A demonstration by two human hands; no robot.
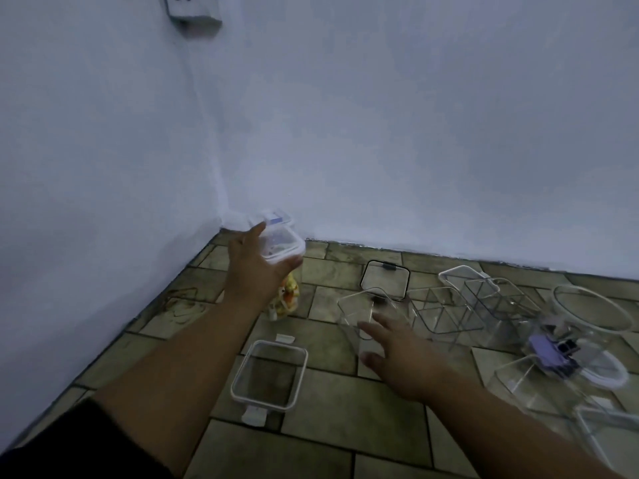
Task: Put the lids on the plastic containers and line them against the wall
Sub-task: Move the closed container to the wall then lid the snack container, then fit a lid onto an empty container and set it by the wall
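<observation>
Lidded yellow-filled container (289, 295) near wall (380, 133); lidless containers (446, 312), loose lids (269, 375) scattered.

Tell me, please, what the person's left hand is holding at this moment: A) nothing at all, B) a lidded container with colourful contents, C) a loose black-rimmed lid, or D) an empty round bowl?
B: the left hand grips the lidded container, which has yellow-orange contents inside, while the black-rimmed lid lies loose, apart from that hand.
</observation>
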